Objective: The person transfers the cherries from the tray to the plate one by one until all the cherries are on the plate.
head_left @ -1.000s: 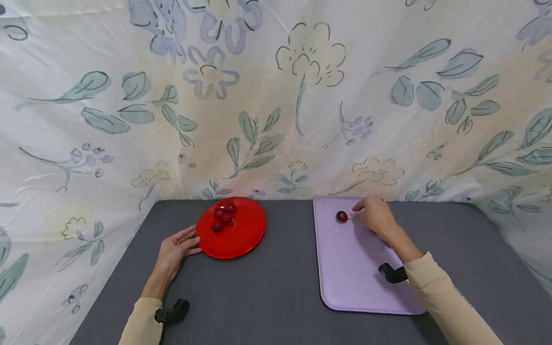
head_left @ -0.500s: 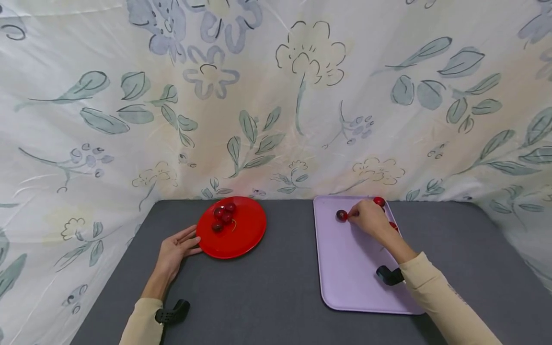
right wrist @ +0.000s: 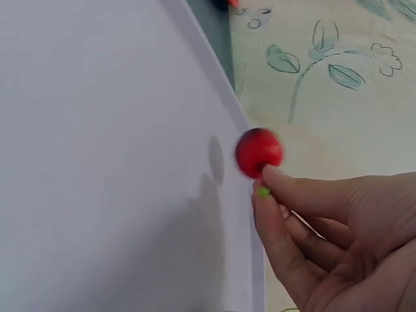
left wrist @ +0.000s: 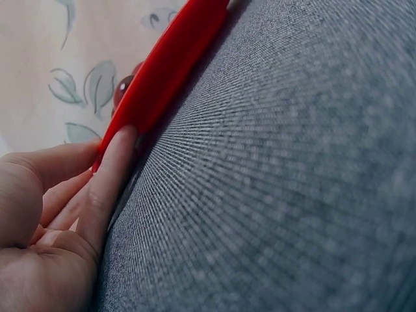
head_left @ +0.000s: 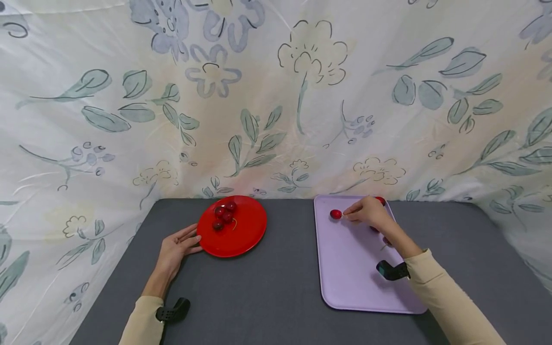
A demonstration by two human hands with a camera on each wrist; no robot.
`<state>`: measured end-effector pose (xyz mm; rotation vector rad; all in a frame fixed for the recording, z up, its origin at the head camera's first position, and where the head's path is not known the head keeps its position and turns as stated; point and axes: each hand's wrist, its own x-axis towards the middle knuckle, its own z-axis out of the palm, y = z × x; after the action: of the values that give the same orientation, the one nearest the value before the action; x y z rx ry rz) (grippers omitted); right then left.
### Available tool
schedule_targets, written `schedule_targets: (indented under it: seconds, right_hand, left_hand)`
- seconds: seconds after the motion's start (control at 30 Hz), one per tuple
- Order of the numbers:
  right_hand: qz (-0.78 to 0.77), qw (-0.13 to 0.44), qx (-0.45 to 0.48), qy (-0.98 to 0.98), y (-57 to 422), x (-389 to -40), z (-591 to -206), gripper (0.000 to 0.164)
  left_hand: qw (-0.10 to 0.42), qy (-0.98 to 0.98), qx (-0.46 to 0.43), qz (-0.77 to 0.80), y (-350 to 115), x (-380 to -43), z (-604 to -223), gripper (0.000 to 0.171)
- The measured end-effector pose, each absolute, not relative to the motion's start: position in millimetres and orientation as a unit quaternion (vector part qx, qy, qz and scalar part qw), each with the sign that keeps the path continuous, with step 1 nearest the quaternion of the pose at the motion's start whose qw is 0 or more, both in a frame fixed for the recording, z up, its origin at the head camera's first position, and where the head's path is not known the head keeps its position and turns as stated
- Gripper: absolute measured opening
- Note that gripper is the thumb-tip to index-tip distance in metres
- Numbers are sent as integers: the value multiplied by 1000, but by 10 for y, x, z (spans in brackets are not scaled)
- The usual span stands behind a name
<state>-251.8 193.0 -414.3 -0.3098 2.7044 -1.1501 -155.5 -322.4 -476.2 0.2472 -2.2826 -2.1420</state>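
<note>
While the left hand [head_left: 174,249] lies flat, fingers straight against the red plate [head_left: 246,237], the right hand [head_left: 368,214] pinches a cherry [head_left: 336,214] by its stem, lifted just over the tray [head_left: 345,268]: pickup step, I judge; next, carrying it plateward

Left wrist: fingertips [left wrist: 120,146] touch the plate rim [left wrist: 169,58]

Right wrist: the round cherry [right wrist: 259,151] shows no long axis; its stem end points toward the fingers [right wrist: 292,192]

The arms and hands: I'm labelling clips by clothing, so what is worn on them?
Both arms wear long cream sleeves reaching the wrists. The left hand and right hand are bare, with no gloves or rings visible. A small black device is strapped at each wrist.
</note>
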Motion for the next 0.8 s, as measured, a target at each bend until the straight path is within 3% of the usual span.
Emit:
schedule_targets:
  seconds: [0.4, 0.8]
  right_hand:
    - [-557, 162, -64, 812, 1836, -2508, -4162, 32]
    - [-628, 168, -60, 758, 1665, -2533, -4219, 32]
  left_hand:
    - [-1, -725, 79, -684, -3224, -1552, -4756, 60]
    - [0, -719, 80, -690, -3226, -1548, -4767, 59]
